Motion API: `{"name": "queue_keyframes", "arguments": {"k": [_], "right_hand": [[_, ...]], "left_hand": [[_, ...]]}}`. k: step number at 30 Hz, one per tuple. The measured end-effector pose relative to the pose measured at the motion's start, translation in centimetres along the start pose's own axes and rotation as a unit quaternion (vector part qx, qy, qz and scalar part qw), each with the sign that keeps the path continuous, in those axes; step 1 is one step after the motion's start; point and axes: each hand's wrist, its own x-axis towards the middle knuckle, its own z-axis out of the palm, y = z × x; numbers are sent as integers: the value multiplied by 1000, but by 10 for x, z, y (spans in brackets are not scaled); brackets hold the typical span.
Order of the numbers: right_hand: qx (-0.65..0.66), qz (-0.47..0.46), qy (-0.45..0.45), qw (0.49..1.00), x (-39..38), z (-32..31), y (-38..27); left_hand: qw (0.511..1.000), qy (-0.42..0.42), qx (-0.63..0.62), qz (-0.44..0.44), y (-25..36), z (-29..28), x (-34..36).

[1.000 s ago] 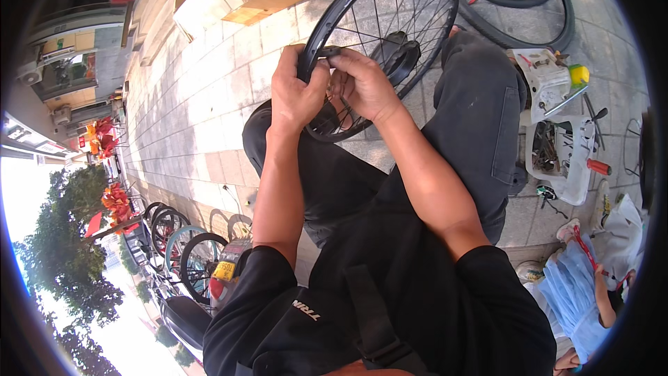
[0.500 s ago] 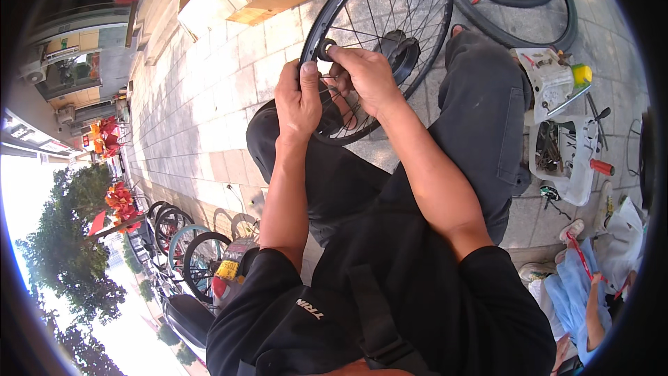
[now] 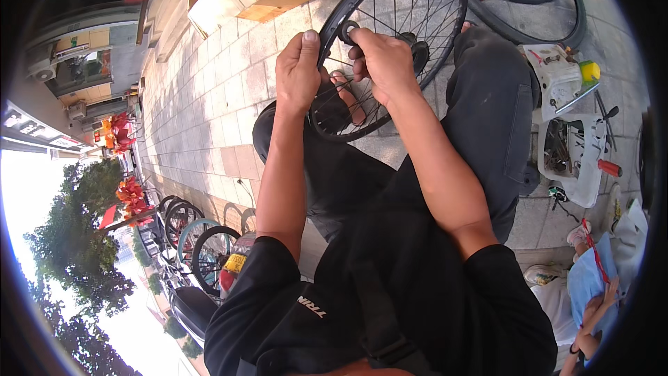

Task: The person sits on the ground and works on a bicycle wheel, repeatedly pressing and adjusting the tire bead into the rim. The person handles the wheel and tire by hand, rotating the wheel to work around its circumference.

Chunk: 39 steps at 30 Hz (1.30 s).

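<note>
A spoked black bicycle wheel (image 3: 456,24) stands tilted in front of me, its lower edge between my knees. My left hand (image 3: 299,73) is closed at the near-left side of the rim, thumb pointing up along it; its fingertips are hidden behind the rim. Just to its right, my right hand (image 3: 387,63) pinches a small black ring-shaped roll (image 3: 348,32), which looks like tape, between thumb and fingers. The roll sits close to the inner side of the rim. Whether a strip runs from it to the rim is too small to tell.
A cardboard box (image 3: 299,1) lies beyond the wheel. Loose tyres (image 3: 579,17) and a red strap-like piece are at the far right. A white tool case (image 3: 588,191) with a red-handled tool (image 3: 609,168) lies to my right. Another person (image 3: 591,278) sits at the lower right.
My left thumb has moved up along the rim. My right hand with the small roll has drawn away from the left thumb, to the right and slightly farther off. The view has shifted a little.
</note>
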Motion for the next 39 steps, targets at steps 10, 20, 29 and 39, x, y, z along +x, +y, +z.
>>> {"name": "queue_keyframes", "arguments": {"k": [10,20,29,39], "right_hand": [[-59,-54,0,997,-12,-11,-13],[-52,58,-33,996,-17,7,17],[-44,23,-26,998,-22,16,31],[-146,6,-106,984,-9,-2,25]], "left_hand": [[1000,-2,-15,22,-11,-5,12],[999,15,-14,44,-10,1,13],[999,17,-29,39,-10,-1,11],[999,14,13,26,-11,-4,9]]}}
